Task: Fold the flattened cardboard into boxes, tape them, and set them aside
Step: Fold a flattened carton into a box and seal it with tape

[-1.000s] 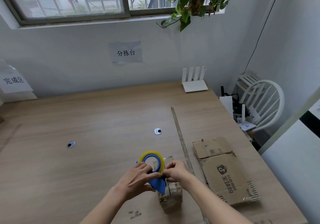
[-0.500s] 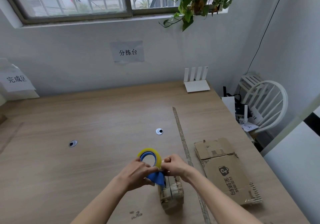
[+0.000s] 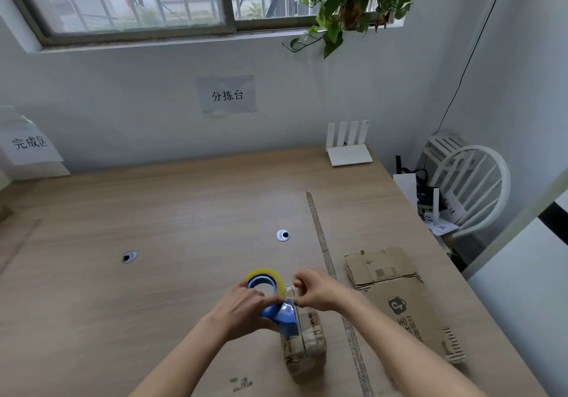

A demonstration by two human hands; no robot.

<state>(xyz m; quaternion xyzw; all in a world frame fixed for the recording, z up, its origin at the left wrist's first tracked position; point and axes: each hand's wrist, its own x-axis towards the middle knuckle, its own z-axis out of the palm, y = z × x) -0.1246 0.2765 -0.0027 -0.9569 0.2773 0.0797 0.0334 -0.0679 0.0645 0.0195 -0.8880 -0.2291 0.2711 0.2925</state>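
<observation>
A small folded cardboard box (image 3: 305, 346) stands on the wooden table (image 3: 172, 212) near its front edge, with tape along its top. My left hand (image 3: 242, 307) grips a blue tape dispenser (image 3: 281, 316) carrying a yellow-edged roll of clear tape (image 3: 265, 280), held just above the box's far end. My right hand (image 3: 316, 289) pinches the free end of the clear tape beside the roll. To the right of the box lies a stack of flattened cardboard (image 3: 399, 298) with a printed logo.
A long strip (image 3: 325, 258) runs front to back across the table between box and flat cardboard. Two cable grommets (image 3: 282, 235) sit mid-table. A white router (image 3: 349, 151) stands at the back right. A white chair (image 3: 470, 181) is off the right edge.
Both hands have lifted the dispenser slightly up and away from the box. My right hand has shifted to the right, drawing the tape end off the roll.
</observation>
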